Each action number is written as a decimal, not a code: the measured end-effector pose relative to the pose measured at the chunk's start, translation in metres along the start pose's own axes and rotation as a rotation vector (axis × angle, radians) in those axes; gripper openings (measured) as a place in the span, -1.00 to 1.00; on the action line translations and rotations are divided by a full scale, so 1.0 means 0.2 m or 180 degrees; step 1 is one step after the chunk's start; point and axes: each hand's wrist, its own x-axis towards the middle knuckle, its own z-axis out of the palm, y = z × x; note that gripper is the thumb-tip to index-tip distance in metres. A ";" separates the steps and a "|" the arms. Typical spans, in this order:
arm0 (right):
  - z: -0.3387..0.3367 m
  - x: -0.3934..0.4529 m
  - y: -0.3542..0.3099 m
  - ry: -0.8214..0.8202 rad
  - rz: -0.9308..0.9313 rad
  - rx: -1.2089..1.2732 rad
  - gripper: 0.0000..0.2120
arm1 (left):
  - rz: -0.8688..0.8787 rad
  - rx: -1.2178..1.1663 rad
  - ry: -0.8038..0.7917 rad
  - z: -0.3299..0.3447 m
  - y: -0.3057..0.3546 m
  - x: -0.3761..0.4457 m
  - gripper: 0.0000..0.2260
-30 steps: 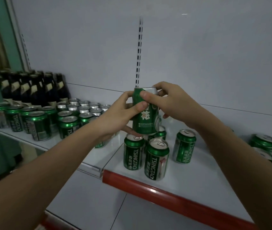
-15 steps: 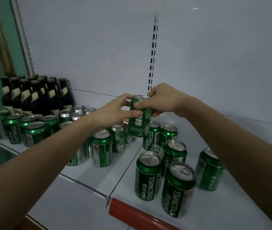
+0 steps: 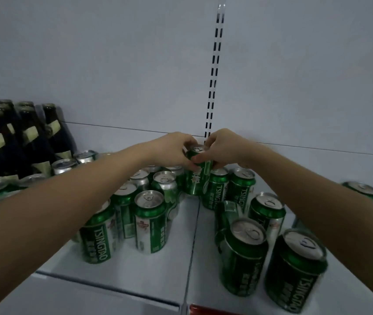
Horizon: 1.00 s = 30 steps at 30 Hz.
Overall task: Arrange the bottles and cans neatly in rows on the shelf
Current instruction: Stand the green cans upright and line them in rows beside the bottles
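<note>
Can (image 3: 198,176) at shelf (image 3: 135,269) rear, among upright cans. Your left hand (image 3: 171,147) and right hand (image 3: 223,146) pinch its rim. Likely rigid, slick; grip lower on sidewall.

A: Where is there room on the shelf (image 3: 135,269)?

B: A bare strip runs from the front edge back along the seam, between the left cans (image 3: 150,220) and the right cans (image 3: 244,255).

A: And at the back?

B: Blocked. Both hands, left (image 3: 171,147) and right (image 3: 220,147), grip a can (image 3: 198,178) there, cans close on both sides. Bottles (image 3: 10,142) fill the back left corner.
</note>
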 end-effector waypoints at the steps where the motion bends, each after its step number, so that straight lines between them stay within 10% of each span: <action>1: 0.02 0.01 0.01 0.0043 0.0014 -0.0061 -0.52 | 0.0064 0.0082 0.0032 0.01 -0.02 0.01 -0.48; 14: 0.20 0.14 0.07 -0.0134 0.0016 -0.1507 -0.67 | 0.0397 0.0913 -0.0314 0.15 -0.15 0.14 -0.49; 24: 0.24 0.16 0.10 0.0040 -0.0060 -0.1611 -0.37 | 0.0330 0.0661 -0.0265 0.20 -0.20 0.20 -0.42; 30: 0.17 0.09 0.08 0.0427 -0.0201 -0.1268 -0.53 | 0.0238 0.0583 -0.0206 0.05 -0.18 0.16 -0.54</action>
